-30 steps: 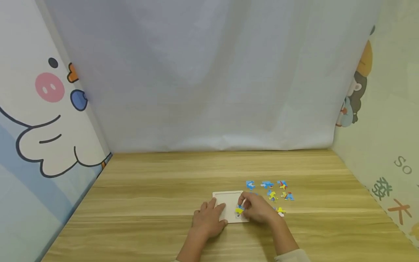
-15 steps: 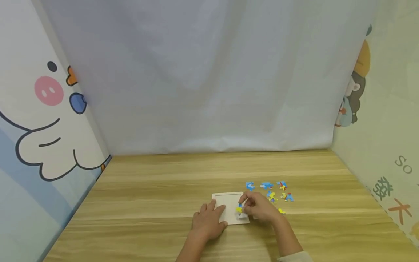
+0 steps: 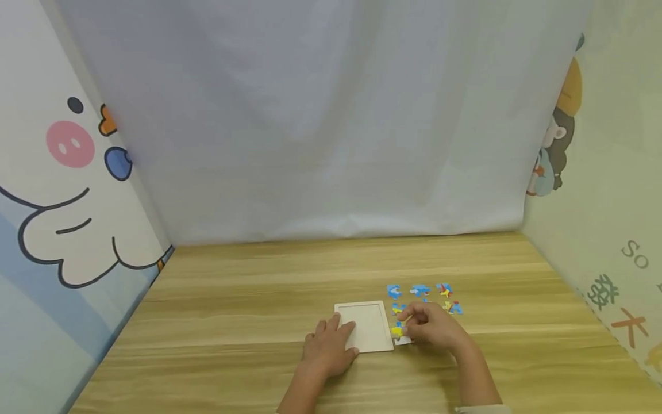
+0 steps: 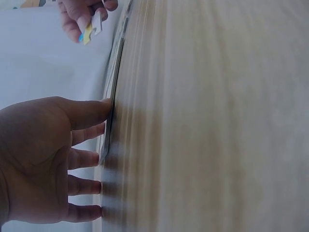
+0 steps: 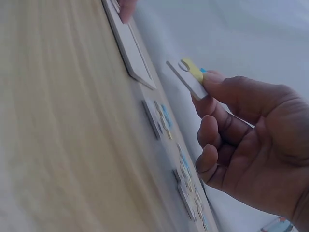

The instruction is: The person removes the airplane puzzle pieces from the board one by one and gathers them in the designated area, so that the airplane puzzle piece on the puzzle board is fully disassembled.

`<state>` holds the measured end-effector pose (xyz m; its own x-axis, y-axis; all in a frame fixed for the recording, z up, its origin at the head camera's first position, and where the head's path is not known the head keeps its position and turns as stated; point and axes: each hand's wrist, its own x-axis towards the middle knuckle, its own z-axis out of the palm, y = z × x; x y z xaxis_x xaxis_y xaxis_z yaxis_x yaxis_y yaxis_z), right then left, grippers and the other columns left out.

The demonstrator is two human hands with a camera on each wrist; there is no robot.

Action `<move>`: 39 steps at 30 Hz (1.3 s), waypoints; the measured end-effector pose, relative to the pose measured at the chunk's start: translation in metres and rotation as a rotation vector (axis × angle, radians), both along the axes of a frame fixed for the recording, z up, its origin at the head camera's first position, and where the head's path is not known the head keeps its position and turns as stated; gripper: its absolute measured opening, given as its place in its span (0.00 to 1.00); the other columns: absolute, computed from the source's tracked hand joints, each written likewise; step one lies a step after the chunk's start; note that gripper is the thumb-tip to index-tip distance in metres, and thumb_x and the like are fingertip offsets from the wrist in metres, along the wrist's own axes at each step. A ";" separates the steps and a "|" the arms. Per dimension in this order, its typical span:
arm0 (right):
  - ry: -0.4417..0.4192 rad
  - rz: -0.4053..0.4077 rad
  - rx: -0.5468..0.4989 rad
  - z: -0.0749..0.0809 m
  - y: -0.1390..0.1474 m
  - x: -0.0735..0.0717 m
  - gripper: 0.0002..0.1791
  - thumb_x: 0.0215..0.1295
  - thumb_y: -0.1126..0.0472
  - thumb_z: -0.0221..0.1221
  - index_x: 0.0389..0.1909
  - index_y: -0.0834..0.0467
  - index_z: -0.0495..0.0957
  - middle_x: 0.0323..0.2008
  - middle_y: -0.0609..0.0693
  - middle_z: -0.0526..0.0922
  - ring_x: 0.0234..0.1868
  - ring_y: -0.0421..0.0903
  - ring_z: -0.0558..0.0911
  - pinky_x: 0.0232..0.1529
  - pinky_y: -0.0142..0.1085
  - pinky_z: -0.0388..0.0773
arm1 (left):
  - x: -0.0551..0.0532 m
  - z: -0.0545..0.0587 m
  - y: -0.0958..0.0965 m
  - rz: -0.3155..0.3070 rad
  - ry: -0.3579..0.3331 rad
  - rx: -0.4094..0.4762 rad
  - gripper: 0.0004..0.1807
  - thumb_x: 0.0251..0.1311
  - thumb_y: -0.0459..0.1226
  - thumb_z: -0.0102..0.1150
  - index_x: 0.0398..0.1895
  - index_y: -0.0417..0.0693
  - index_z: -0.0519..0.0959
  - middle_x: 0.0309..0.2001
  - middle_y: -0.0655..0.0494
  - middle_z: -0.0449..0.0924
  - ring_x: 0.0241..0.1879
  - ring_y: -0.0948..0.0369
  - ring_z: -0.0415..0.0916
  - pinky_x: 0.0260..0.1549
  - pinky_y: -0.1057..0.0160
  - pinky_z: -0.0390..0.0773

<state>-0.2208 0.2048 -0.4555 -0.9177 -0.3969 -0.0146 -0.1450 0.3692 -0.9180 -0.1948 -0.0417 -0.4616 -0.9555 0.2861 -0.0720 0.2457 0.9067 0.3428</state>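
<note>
A pale, square wooden puzzle tray [image 3: 364, 328] with a raised border lies flat on the table. My left hand [image 3: 330, 348] rests at its left side, fingers spread, the thumb at the near edge. The left wrist view shows that thumb and straight fingers touching the tray and table. Just right of the tray, my right hand [image 3: 435, 328] pinches a puzzle piece [image 5: 189, 77] between thumb and fingertips. This piece is yellow and white with a bit of blue, has a straight edge, and is held tilted above the table in the right wrist view.
Several blue, yellow and red puzzle pieces [image 3: 420, 290] lie spread on the wooden table [image 3: 248, 322], beyond and right of the tray. The right hand covers some of them. A pale curtain [image 3: 320, 126] hangs behind the table, with printed panels at both sides.
My right hand has lifted the piece off the tray's right part and moved right, past its edge. The tray's inside now shows fully on that side. My left hand has stayed put.
</note>
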 end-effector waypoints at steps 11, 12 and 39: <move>-0.035 -0.076 0.009 0.002 0.035 0.006 0.13 0.57 0.65 0.62 0.42 0.69 0.78 0.30 0.53 0.79 0.33 0.47 0.75 0.35 0.38 0.76 | 0.001 -0.001 -0.001 -0.002 0.013 0.005 0.27 0.56 0.47 0.60 0.59 0.51 0.73 0.64 0.44 0.62 0.61 0.41 0.58 0.50 0.38 0.64; -0.030 -0.081 0.006 0.003 0.038 0.007 0.14 0.58 0.65 0.61 0.43 0.69 0.77 0.32 0.54 0.79 0.33 0.47 0.75 0.34 0.37 0.76 | 0.001 0.000 -0.001 -0.001 0.010 0.005 0.27 0.56 0.47 0.60 0.59 0.51 0.72 0.65 0.44 0.62 0.61 0.41 0.57 0.50 0.39 0.64; -0.083 -0.347 0.170 -0.008 0.098 0.013 0.16 0.60 0.65 0.59 0.48 0.68 0.76 0.42 0.58 0.81 0.39 0.47 0.76 0.40 0.38 0.74 | -0.001 0.002 -0.001 -0.012 0.030 0.030 0.26 0.55 0.46 0.62 0.57 0.50 0.74 0.62 0.42 0.63 0.60 0.41 0.59 0.48 0.39 0.65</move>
<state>-0.2076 0.3025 -0.4634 -0.9899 -0.0487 -0.1334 0.0875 0.5308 -0.8430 -0.1960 -0.0429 -0.4601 -0.9534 0.2995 -0.0352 0.2672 0.8931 0.3619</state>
